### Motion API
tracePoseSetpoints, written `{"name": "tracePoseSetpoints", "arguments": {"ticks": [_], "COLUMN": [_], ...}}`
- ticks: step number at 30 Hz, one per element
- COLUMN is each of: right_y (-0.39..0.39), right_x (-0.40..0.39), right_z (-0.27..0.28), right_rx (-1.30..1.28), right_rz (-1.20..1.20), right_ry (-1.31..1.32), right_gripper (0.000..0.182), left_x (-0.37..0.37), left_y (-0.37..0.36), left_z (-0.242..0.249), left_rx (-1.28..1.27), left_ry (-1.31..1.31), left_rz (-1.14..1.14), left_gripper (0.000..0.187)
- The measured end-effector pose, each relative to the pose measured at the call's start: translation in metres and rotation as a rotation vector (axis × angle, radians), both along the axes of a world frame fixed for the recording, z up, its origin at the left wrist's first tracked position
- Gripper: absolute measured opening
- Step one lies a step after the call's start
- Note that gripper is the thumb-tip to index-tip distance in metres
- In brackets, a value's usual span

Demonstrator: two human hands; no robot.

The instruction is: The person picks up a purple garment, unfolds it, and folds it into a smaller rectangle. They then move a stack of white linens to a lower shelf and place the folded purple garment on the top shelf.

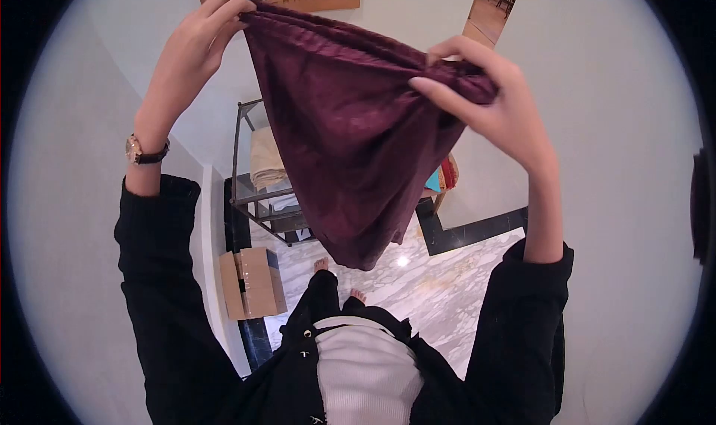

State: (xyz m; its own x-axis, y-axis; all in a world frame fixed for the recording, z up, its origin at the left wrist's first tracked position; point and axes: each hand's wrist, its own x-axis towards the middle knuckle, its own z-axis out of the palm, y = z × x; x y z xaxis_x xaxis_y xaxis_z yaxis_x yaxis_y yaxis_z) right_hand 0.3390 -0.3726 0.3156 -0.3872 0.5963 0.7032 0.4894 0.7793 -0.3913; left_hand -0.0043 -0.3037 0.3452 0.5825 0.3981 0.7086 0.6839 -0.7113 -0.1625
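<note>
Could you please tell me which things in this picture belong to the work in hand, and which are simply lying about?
In the work:
- purple cloth, stretched between both hands
- left hand, pinching one upper corner
- right hand, gripping the bunched other end

Lying about:
- cardboard box, on the floor
- rack, partly behind the cloth
- folded beige fabric, on the rack

Maroon cloth (350, 134), perhaps satin, in 2 hands (200, 41) (511, 108)

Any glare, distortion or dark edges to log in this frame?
Head view: black, curved borders and dark corners, suggesting a very wide lens; a small, bright glare spot on the marble floor; soft sheen across the maroon cloth.
</note>
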Motion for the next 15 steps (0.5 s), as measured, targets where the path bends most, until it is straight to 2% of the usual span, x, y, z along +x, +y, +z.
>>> {"name": "tracePoseSetpoints", "arguments": {"ticks": [1, 4, 7, 10, 11, 15], "right_y": [-0.002, -0.01, -0.009, -0.003, 0.0, 0.012], "right_x": [-0.008, -0.024, -0.024, -0.013, -0.011, -0.004], "right_z": [0.002, 0.005, -0.001, -0.008, -0.013, -0.041], "right_rx": [0.021, 0.018, -0.07, -0.217, -0.262, -0.341], "right_rz": [0.015, 0.075, 0.098, 0.04, 0.026, 0.163], "right_ry": [-0.028, -0.122, -0.198, -0.371, -0.423, -0.384], "right_gripper": [0.032, 0.036, 0.037, 0.037, 0.037, 0.033], "left_x": [-0.004, -0.016, -0.017, -0.017, -0.017, -0.008], "left_y": [0.004, 0.015, 0.008, 0.008, 0.004, -0.016], "left_z": [-0.002, -0.013, -0.02, -0.03, -0.031, -0.036], "left_rx": [0.019, -0.305, -0.5, -0.625, -0.679, -0.845], "left_ry": [0.015, -0.22, -0.343, -0.418, -0.42, -0.459], "left_rz": [0.027, -0.051, -0.083, -0.308, -0.309, -0.332], "left_gripper": [0.021, 0.022, 0.018, 0.022, 0.022, 0.029]}}
